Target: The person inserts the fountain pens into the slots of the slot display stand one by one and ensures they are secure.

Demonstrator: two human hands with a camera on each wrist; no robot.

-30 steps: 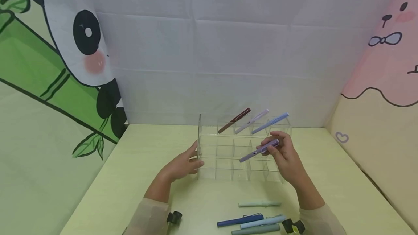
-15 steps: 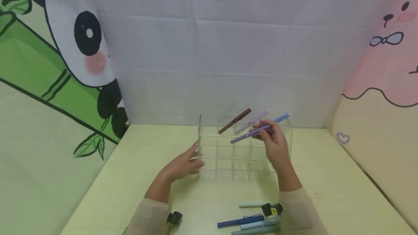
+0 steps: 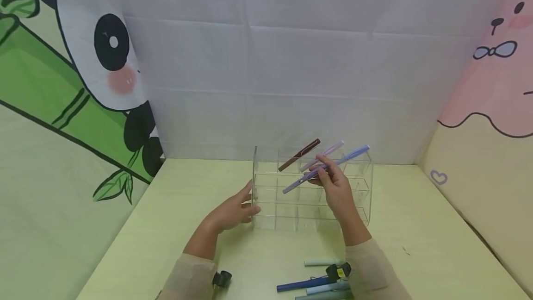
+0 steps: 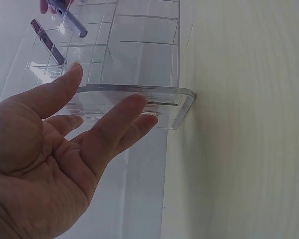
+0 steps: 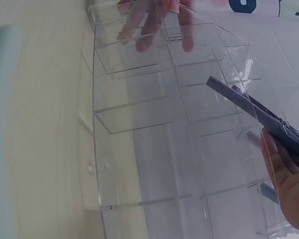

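My right hand pinches a purple pen near its clip end, between thumb and fingers. The pen slants down to the left, its free end over the middle tier of a clear acrylic pen rack. With fingers spread and nearly straight, my left hand rests against the rack's left side panel. Along the top tier lean a dark brown pen, a pale lilac pen and a light blue pen; my right hand partly covers the last two.
In front of the rack lie a mint pen, a dark blue pen, a pale blue pen and a grey-green pen, partly hidden by my right sleeve. A white cloth backdrop hangs behind the table.
My right hand has carried the purple pen leftward across the rack, first up and away, then slightly lower. My left hand and the rack have stayed where they were.
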